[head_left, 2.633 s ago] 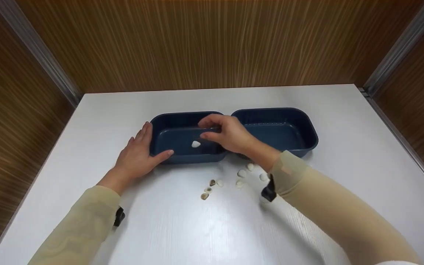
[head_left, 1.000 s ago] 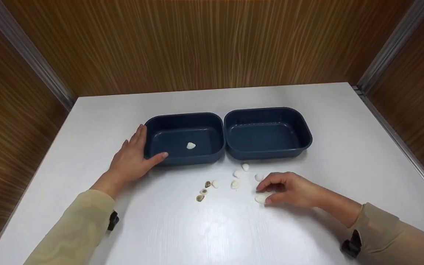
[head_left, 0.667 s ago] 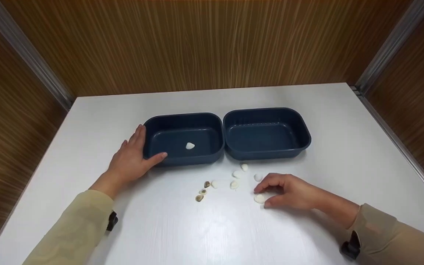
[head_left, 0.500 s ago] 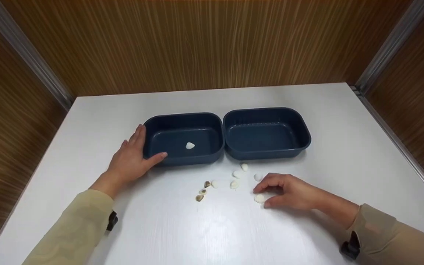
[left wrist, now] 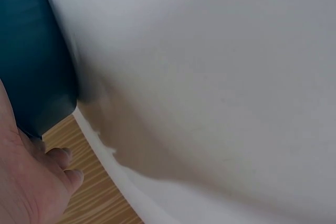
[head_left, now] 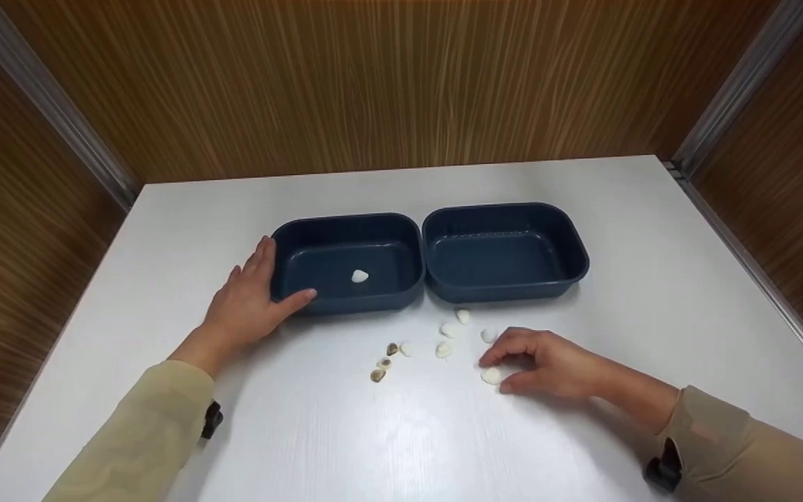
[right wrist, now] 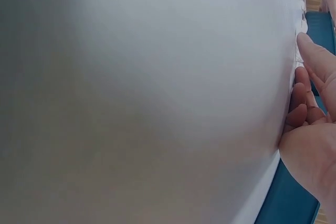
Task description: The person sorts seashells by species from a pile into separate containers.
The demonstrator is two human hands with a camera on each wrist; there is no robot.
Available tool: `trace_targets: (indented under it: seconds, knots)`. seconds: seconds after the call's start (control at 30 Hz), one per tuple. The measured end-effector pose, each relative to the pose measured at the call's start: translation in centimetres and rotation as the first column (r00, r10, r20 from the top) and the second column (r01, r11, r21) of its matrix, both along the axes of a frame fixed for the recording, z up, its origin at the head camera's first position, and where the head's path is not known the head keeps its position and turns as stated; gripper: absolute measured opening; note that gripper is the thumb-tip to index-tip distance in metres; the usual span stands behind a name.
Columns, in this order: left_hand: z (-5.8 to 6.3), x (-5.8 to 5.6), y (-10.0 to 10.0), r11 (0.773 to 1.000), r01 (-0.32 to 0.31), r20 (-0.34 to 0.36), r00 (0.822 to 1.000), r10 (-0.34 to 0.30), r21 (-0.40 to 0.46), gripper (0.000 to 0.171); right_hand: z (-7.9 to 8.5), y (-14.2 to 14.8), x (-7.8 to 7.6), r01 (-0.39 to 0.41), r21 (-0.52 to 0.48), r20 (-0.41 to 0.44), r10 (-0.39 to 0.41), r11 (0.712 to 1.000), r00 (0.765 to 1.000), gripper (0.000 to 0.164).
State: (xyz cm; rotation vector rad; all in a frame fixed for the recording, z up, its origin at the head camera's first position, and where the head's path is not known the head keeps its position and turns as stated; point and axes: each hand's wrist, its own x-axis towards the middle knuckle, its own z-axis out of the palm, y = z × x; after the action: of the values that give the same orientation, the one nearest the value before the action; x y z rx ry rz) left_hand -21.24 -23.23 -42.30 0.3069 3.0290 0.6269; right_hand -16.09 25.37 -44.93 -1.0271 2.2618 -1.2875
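Two dark blue rectangular trays stand side by side. My left hand rests against the end of the left tray, its fingers straight along the outer wall and thumb over the front rim. One white seashell lies inside that tray. On the table, my right hand is low with thumb and fingers loosely curved around a white shell, a gap showing between the fingertips and it. In the right wrist view, the right hand shows at the edge, its fingers near the tabletop; the shell there is hardly visible.
The right tray has nothing in it. Several white shells lie in front of the trays, with brown-marked shells to their left. Wood-grain panels wall the white table at the back and sides.
My right hand has moved from over the left tray to the front right, down beside a white shell, and has stayed nearly still there. The left hand keeps its place on the tray.
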Motion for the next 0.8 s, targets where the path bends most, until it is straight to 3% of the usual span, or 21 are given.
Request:
trace_targets:
  seconds: [0.8]
  knots:
    - [-0.21, -0.21, -0.11, 1.000, 0.006, -0.009, 1.000, -0.006, -0.007, 0.116, -0.07, -0.21, 0.26, 0.021, 0.031, -0.051, -0.020, 0.999, 0.999, 0.023]
